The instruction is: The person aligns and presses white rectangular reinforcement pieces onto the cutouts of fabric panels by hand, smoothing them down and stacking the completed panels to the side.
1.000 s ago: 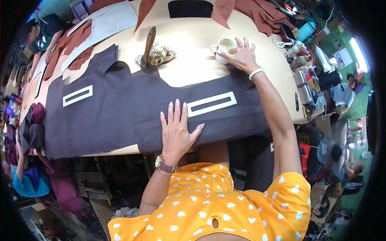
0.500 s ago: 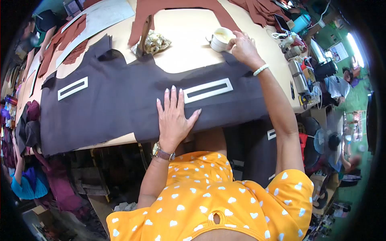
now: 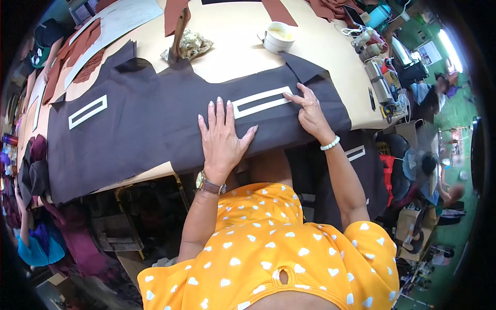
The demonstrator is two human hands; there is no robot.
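Dark fabric [image 3: 155, 119] lies spread along the near edge of the table. Flat on it, fingers stretched out, rests my left hand [image 3: 222, 137], beside the left end of a white rectangular frame [image 3: 258, 103]. My right hand [image 3: 311, 113] is at that frame's right end, fingertips on or just over it, the other fingers partly curled. A second white frame [image 3: 88, 112] lies on the fabric to the left. Beyond the fabric stands a white cup [image 3: 278, 37] with pale yellowish contents. A wooden-handled tool [image 3: 179, 36] stands up by a crumpled plastic bag [image 3: 194, 45].
Rust-coloured fabric [image 3: 175, 15] lies at the table's far side, with more at the far left near a pale sheet [image 3: 126, 20]. Bottles, cables and a blue container [image 3: 378, 15] crowd the right edge. Other people are at both sides.
My right hand has moved from the cup down to the right end of the white frame. My left hand stays flat on the fabric. The camera view has shifted slightly.
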